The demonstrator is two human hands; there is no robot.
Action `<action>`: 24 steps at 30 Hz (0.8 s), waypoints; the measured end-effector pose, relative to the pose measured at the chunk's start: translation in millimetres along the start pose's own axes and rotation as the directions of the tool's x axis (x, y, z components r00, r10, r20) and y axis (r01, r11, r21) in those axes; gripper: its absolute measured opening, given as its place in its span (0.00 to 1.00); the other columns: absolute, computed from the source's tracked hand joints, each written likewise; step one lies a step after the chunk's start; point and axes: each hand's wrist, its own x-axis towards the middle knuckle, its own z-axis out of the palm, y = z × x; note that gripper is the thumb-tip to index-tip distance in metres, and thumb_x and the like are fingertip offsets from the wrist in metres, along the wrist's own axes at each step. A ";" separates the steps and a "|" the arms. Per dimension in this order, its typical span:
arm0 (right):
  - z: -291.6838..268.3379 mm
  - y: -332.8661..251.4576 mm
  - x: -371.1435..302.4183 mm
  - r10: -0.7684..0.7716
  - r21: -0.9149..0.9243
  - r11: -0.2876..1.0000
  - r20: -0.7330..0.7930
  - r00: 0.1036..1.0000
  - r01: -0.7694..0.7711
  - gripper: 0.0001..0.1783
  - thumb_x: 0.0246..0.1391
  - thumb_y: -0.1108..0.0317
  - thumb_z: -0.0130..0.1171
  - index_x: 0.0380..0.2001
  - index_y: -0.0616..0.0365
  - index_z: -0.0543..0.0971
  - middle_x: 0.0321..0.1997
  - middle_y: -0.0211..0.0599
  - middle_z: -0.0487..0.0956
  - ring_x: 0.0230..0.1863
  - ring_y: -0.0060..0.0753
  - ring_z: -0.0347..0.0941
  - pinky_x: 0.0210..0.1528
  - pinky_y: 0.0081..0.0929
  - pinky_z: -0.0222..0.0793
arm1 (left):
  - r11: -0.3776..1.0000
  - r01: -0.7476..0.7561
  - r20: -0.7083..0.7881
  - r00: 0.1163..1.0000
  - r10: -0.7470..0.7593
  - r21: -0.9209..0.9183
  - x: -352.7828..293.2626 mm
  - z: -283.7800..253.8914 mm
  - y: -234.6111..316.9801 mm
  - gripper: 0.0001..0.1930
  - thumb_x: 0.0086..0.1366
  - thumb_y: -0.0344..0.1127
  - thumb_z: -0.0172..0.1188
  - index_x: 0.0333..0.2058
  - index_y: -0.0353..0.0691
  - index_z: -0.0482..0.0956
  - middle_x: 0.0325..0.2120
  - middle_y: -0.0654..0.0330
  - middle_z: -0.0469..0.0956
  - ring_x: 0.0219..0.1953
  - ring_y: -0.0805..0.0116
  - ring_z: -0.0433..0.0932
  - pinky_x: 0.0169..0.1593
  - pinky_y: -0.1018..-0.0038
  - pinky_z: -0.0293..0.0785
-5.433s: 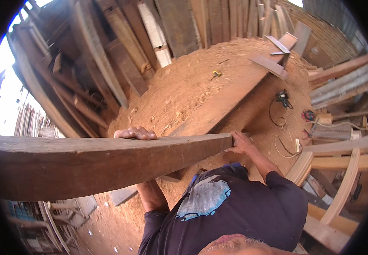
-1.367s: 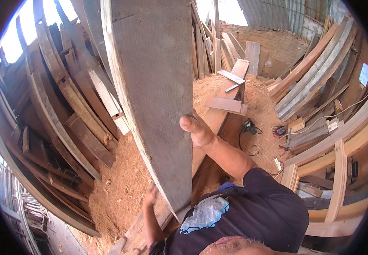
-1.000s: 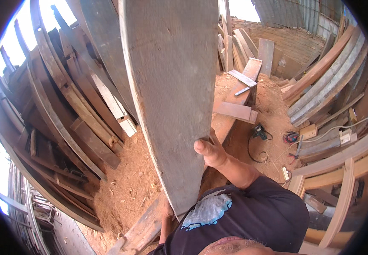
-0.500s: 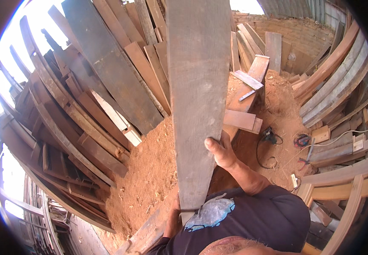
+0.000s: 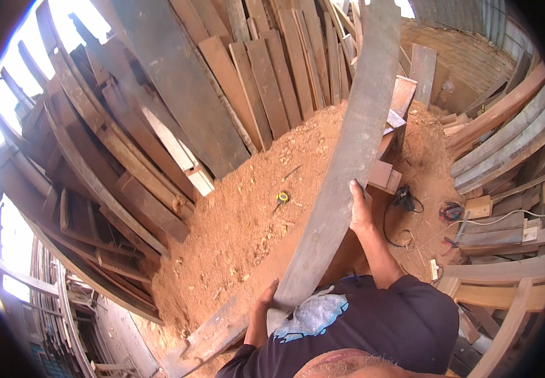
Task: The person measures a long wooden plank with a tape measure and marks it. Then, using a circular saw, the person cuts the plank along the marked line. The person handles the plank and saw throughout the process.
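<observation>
I hold a long grey plank (image 5: 345, 164) aslant in a workshop floored with sawdust (image 5: 235, 246), its near end at the front of my dark T-shirt (image 5: 373, 327) and its far end reaching up and to the right. My right hand (image 5: 361, 208) grips the right edge about midway along, thumb laid on the upper face, the other fingers out of sight behind the wood. My left hand (image 5: 266, 296) is against the left edge close to the near end; how far it closes around the plank I cannot tell. Beyond the plank to the right, a short brown board (image 5: 381, 174) lies across a long low timber (image 5: 403, 94). A yellow tape measure (image 5: 282, 198) rests on the sawdust left of the plank, well apart from both hands. On the right, a dark power tool (image 5: 404, 198) sits on the ground, its cord looping nearby. Upright boards (image 5: 272, 82) lean along the far left side, and pale framed lumber (image 5: 505, 327) stands near right.
</observation>
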 end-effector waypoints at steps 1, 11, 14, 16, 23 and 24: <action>-7.7 12.6 2.2 0.042 -0.001 0.999 -0.046 0.998 -0.042 0.28 0.59 0.53 0.63 0.53 0.66 0.77 0.53 0.36 0.77 0.53 0.30 0.72 0.56 0.31 0.70 | 1.000 0.010 0.008 1.000 -0.010 0.020 -10.9 4.2 6.2 0.41 0.72 0.63 0.44 0.67 0.30 0.61 0.69 0.47 0.59 0.70 0.54 0.57 0.71 0.63 0.52; -32.4 149.9 -32.8 0.340 -0.005 0.933 -0.306 0.889 -0.359 0.41 0.57 0.46 0.64 0.61 0.70 0.69 0.61 0.44 0.74 0.58 0.41 0.73 0.60 0.42 0.72 | 0.960 0.126 -0.049 0.992 -0.117 0.249 -29.7 -101.4 -55.3 0.42 0.73 0.62 0.43 0.67 0.26 0.60 0.70 0.43 0.54 0.73 0.55 0.52 0.74 0.68 0.44; -35.2 196.0 -53.1 0.388 0.003 0.911 -0.349 0.853 -0.413 0.43 0.56 0.44 0.65 0.62 0.69 0.68 0.61 0.44 0.74 0.58 0.42 0.74 0.60 0.45 0.72 | 0.923 0.219 -0.101 0.975 -0.196 0.316 -42.9 -142.3 -63.3 0.42 0.73 0.63 0.42 0.66 0.26 0.61 0.70 0.42 0.55 0.73 0.54 0.52 0.74 0.68 0.44; -36.3 223.9 -70.4 0.416 -0.009 0.890 -0.389 0.822 -0.455 0.43 0.56 0.43 0.65 0.62 0.68 0.68 0.60 0.44 0.75 0.58 0.42 0.74 0.60 0.45 0.72 | 0.898 0.276 -0.138 0.960 -0.243 0.342 -53.4 -170.0 -71.3 0.41 0.72 0.63 0.43 0.65 0.26 0.63 0.69 0.43 0.57 0.72 0.54 0.54 0.73 0.68 0.46; -32.9 296.1 -118.8 0.514 0.025 0.831 -0.419 0.749 -0.556 0.46 0.55 0.42 0.65 0.60 0.73 0.68 0.61 0.47 0.74 0.57 0.42 0.75 0.60 0.43 0.71 | 0.769 0.281 -0.198 0.959 -0.203 0.574 -78.2 -245.4 -72.3 0.40 0.72 0.63 0.42 0.63 0.27 0.67 0.65 0.42 0.65 0.69 0.52 0.61 0.71 0.66 0.52; -29.0 301.7 -125.2 0.530 0.053 0.828 -0.403 0.746 -0.559 0.47 0.54 0.42 0.66 0.60 0.76 0.67 0.61 0.49 0.73 0.56 0.42 0.75 0.59 0.41 0.72 | 0.750 0.278 -0.208 0.960 -0.189 0.600 -76.1 -259.5 -81.2 0.41 0.72 0.64 0.41 0.63 0.27 0.68 0.65 0.41 0.65 0.69 0.52 0.61 0.71 0.66 0.52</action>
